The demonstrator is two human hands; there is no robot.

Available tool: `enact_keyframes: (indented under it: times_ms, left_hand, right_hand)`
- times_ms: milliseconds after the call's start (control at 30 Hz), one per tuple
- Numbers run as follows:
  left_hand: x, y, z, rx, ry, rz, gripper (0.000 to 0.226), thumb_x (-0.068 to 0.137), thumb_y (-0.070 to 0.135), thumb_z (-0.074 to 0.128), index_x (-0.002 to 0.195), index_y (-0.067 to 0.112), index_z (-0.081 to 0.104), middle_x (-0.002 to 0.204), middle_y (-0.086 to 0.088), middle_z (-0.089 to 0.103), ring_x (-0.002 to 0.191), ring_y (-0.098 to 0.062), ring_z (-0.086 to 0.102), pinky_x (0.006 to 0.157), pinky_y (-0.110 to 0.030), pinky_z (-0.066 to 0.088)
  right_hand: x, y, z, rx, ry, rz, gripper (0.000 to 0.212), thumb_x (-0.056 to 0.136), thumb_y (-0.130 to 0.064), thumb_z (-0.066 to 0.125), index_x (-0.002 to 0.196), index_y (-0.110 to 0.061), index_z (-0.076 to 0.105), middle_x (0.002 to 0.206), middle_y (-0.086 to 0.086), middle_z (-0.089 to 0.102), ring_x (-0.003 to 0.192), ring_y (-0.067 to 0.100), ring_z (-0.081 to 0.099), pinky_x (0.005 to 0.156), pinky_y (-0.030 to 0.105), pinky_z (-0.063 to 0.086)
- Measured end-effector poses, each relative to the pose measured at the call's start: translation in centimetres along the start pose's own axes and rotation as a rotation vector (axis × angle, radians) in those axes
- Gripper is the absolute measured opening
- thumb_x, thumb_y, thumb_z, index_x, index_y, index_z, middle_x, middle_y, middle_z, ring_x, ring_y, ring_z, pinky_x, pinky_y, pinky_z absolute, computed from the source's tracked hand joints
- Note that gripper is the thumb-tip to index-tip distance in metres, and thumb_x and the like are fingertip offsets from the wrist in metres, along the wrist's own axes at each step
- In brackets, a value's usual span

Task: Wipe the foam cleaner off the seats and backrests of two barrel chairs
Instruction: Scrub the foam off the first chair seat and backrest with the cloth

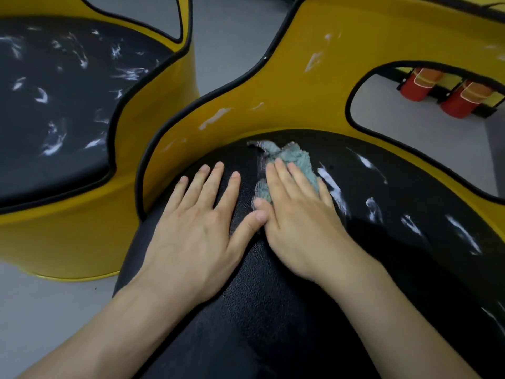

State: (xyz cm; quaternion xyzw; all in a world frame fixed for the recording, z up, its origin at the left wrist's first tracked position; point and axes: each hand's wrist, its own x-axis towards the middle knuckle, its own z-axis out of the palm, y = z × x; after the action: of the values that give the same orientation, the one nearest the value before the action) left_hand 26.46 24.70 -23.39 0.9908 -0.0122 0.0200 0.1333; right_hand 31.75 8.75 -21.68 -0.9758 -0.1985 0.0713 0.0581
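Two yellow barrel chairs with black seats stand side by side. On the near chair's black seat [287,310] my left hand [196,228] lies flat with straight, spread fingers. Beside it my right hand [297,217] presses a grey-green cloth [287,157] flat against the seat. White foam streaks [410,222] cover the seat to the right of the cloth. Foam smears [216,117] also mark this chair's yellow backrest [306,86]. The second chair's seat [54,105] at the left is dotted with foam.
Grey floor [232,31] shows between and in front of the chairs. Two red cylinders [461,102] stand on the floor, seen through the cut-out in the near chair's backrest. The second chair's yellow wall [82,236] stands close to my left forearm.
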Motion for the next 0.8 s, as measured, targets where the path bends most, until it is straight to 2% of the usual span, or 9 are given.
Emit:
enact_keyframes:
  times_ms: [100, 167, 233, 333, 433, 567, 633, 700, 800]
  left_hand:
    - [-0.1, 0.0, -0.1, 0.017, -0.013, 0.001, 0.094, 0.084, 0.08, -0.013, 0.163, 0.029, -0.003, 0.17, 0.001, -0.01, 0.155, -0.013, -0.016, 0.126, -0.035, -0.011]
    - [-0.4, -0.1, -0.3, 0.03, -0.026, 0.006, 0.098, 0.081, 0.084, -0.015, 0.162, 0.03, -0.008, 0.169, 0.001, -0.016, 0.155, -0.014, -0.02, 0.126, -0.036, -0.011]
    - [-0.9, -0.4, -0.4, 0.03, -0.034, 0.012, 0.1, 0.078, 0.088, -0.016, 0.161, 0.032, -0.012, 0.168, 0.002, -0.019, 0.154, -0.013, -0.022, 0.127, -0.038, -0.009]
    - [-1.7, -0.9, -0.2, 0.021, -0.032, 0.018, 0.098, 0.082, 0.091, -0.008, 0.162, 0.034, -0.004, 0.169, 0.002, -0.012, 0.155, -0.014, -0.016, 0.128, -0.042, -0.001]
    - [-2.0, -1.2, 0.2, 0.041, -0.039, 0.022, 0.094, 0.089, 0.088, 0.008, 0.163, 0.031, 0.011, 0.171, -0.002, 0.005, 0.158, -0.019, -0.002, 0.127, -0.047, 0.011]
    - [-2.0, -1.4, 0.6, 0.053, -0.005, 0.035, 0.083, 0.097, 0.08, 0.012, 0.162, 0.029, 0.021, 0.17, -0.004, 0.013, 0.158, -0.025, 0.001, 0.124, -0.049, 0.011]
    - [-2.0, -1.5, 0.6, 0.043, 0.019, 0.04, 0.077, 0.1, 0.075, 0.012, 0.161, 0.03, 0.024, 0.169, -0.004, 0.017, 0.158, -0.026, 0.005, 0.123, -0.049, 0.011]
    - [-2.0, -1.5, 0.6, 0.048, 0.032, 0.045, 0.076, 0.101, 0.075, 0.014, 0.161, 0.029, 0.026, 0.169, -0.005, 0.019, 0.157, -0.027, 0.009, 0.121, -0.048, 0.01]
    - [-2.0, -1.4, 0.7, 0.07, 0.022, 0.049, 0.082, 0.097, 0.079, 0.019, 0.161, 0.028, 0.028, 0.168, -0.006, 0.021, 0.156, -0.029, 0.014, 0.12, -0.048, 0.011]
  right_hand:
    - [-5.9, 0.1, 1.1, -0.017, 0.053, -0.052, 0.069, 0.099, -0.057, 0.001, 0.161, -0.027, -0.002, 0.167, -0.014, -0.008, 0.151, 0.001, -0.016, 0.125, 0.04, 0.001]
    - [-8.8, 1.1, 2.1, -0.014, 0.093, -0.1, 0.067, 0.103, -0.057, 0.01, 0.16, -0.024, 0.02, 0.167, -0.011, 0.015, 0.154, 0.006, 0.007, 0.118, 0.042, 0.015]
    - [-10.4, 2.3, 2.3, -0.006, 0.118, -0.159, 0.068, 0.103, -0.061, 0.018, 0.156, -0.021, 0.034, 0.163, -0.005, 0.03, 0.152, 0.015, 0.021, 0.112, 0.047, 0.022]
    - [-11.7, 2.8, 2.4, -0.042, 0.185, -0.174, 0.075, 0.097, -0.073, 0.022, 0.146, -0.02, 0.045, 0.153, 0.006, 0.048, 0.144, 0.026, 0.035, 0.108, 0.052, 0.029]
    - [-12.0, 2.1, 3.2, -0.168, 0.127, -0.079, 0.09, 0.089, -0.084, 0.021, 0.141, -0.016, 0.05, 0.145, 0.009, 0.054, 0.136, 0.027, 0.043, 0.101, 0.054, 0.037]
    - [-8.6, 1.5, 2.0, -0.11, -0.022, -0.062, 0.101, 0.087, -0.088, 0.018, 0.152, -0.014, 0.041, 0.158, 0.008, 0.038, 0.148, 0.03, 0.032, 0.109, 0.057, 0.025]
    - [-5.4, 1.1, 0.5, -0.092, -0.054, -0.069, 0.102, 0.083, -0.091, 0.008, 0.162, -0.026, 0.012, 0.169, -0.002, 0.003, 0.155, 0.022, -0.001, 0.119, 0.052, 0.01]
    - [-2.2, 1.2, -0.4, -0.042, -0.027, -0.068, 0.1, 0.075, -0.095, -0.005, 0.155, -0.037, -0.023, 0.161, -0.012, -0.033, 0.145, 0.011, -0.036, 0.123, 0.049, -0.008]
    - [1.9, 1.0, -1.1, -0.03, -0.017, -0.039, 0.104, 0.073, -0.096, 0.0, 0.155, -0.037, -0.023, 0.163, -0.012, -0.029, 0.146, 0.011, -0.035, 0.123, 0.05, -0.012]
